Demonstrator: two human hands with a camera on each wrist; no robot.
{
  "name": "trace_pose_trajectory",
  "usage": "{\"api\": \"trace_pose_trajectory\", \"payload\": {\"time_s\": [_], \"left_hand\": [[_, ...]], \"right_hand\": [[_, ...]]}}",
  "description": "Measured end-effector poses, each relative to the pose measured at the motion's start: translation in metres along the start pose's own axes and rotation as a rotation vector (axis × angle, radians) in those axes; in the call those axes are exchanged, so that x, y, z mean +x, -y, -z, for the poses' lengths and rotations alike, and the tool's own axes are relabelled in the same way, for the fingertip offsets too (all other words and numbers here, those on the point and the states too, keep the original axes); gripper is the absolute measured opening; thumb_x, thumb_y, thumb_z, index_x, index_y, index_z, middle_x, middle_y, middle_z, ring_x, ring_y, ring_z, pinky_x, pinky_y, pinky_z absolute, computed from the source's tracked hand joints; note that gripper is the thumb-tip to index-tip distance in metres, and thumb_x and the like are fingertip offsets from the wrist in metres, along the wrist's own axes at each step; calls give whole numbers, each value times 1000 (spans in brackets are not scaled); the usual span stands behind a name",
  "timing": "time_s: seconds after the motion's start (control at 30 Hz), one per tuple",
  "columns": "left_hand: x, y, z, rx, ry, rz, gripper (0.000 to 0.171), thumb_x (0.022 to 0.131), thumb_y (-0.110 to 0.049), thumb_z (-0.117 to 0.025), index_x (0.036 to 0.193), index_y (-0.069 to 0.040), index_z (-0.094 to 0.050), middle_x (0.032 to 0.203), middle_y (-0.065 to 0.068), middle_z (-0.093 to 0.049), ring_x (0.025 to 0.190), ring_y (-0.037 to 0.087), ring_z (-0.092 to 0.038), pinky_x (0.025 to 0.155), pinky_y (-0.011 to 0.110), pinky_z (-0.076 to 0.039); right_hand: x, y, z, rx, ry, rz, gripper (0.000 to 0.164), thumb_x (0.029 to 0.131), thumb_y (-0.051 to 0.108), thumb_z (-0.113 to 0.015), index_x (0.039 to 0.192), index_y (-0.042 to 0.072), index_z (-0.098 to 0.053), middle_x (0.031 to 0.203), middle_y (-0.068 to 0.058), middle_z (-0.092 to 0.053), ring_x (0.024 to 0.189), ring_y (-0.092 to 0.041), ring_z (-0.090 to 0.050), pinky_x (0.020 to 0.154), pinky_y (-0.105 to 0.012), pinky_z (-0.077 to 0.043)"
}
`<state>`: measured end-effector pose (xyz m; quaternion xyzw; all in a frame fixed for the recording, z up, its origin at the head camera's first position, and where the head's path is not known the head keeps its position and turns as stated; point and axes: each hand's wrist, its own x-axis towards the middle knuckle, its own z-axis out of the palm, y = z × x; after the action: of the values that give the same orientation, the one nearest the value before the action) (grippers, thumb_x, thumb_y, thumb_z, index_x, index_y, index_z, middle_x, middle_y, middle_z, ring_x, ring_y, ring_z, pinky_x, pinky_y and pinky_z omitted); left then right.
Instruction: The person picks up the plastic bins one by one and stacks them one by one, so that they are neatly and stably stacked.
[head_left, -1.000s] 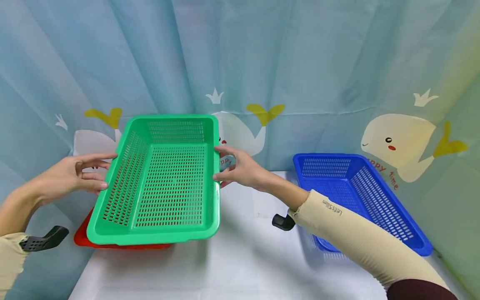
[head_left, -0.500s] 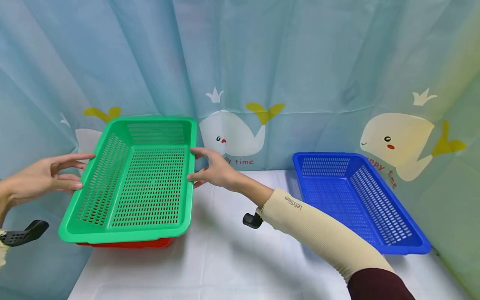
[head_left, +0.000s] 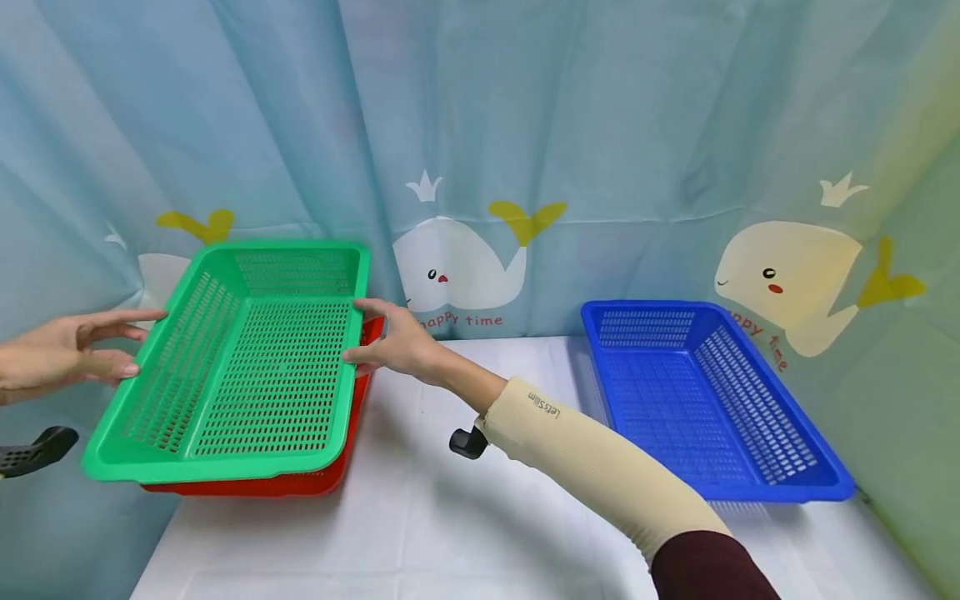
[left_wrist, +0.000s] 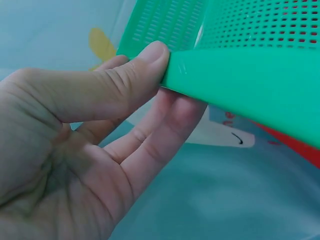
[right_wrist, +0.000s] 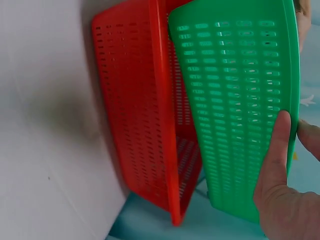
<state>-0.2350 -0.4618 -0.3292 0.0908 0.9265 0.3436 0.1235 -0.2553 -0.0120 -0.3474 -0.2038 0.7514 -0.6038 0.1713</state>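
A green perforated plastic basket [head_left: 277, 375] is held up over a red basket [head_left: 330, 475] of like shape. My left hand [head_left: 75, 350] pinches the green basket's left rim, thumb on top and fingers beneath, as the left wrist view shows. At the opposite rim, my right hand [head_left: 397, 337] pinches with thumb and fingers. In the right wrist view the green basket [right_wrist: 232, 100] is tilted, its lower part just inside the mouth of the red basket [right_wrist: 132, 100]. Whether the two baskets touch is unclear.
A blue basket [head_left: 667, 400] stands on the right side of the white-covered table [head_left: 450, 517]. A pale blue curtain [head_left: 480, 108] with printed whales hangs behind, and more curtain closes off both sides.
Both hands have carried the green basket leftward over the red one. More of the red basket's right side now shows. The blue basket has stayed in place.
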Motion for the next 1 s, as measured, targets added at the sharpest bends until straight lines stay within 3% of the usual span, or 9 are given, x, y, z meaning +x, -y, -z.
{"api": "trace_pose_trajectory", "payload": {"time_s": [0.13, 0.27, 0.47, 0.73, 1.0], "left_hand": [[1, 13, -3, -11, 37, 9, 89, 99, -20, -71, 167, -25, -14, 148, 29, -28, 96, 8, -66, 84, 53, -58], [5, 22, -6, -53, 80, -8, 81, 101, -17, -67, 166, -23, -18, 149, 33, -25, 99, 5, -63, 87, 61, -55], [16, 21, -14, -140, 135, -6, 77, 100, -9, -67, 163, -18, -23, 147, 27, -31, 103, 6, -64, 87, 48, -59], [24, 25, -17, -182, 182, 1, 78, 100, -8, -66, 164, -18, -23, 154, 29, -21, 106, 0, -60, 87, 33, -58], [26, 39, -27, -262, 237, -8, 78, 101, -6, -64, 165, -20, -22, 157, 25, -16, 111, -9, -52, 88, 29, -56]], "right_hand": [[3, -7, -9, 30, 16, -25, 84, 89, 8, -82, 159, 15, -38, 147, -8, -49, 80, -30, -77, 117, -51, -39], [5, -17, -13, 42, 8, -57, 84, 88, 9, -83, 159, 16, -39, 147, -5, -48, 83, -34, -76, 113, -45, -44], [11, -31, -12, 55, -8, -90, 83, 88, 9, -82, 159, 15, -39, 143, -6, -50, 80, -32, -76, 104, -36, -52], [15, -43, -14, 96, -25, -126, 83, 87, 8, -83, 158, 14, -40, 141, -12, -53, 76, -28, -76, 112, -41, -46], [14, -53, -20, 101, -24, -146, 83, 88, 7, -82, 159, 14, -39, 154, -8, -43, 74, -27, -76, 112, -40, -45]]}}
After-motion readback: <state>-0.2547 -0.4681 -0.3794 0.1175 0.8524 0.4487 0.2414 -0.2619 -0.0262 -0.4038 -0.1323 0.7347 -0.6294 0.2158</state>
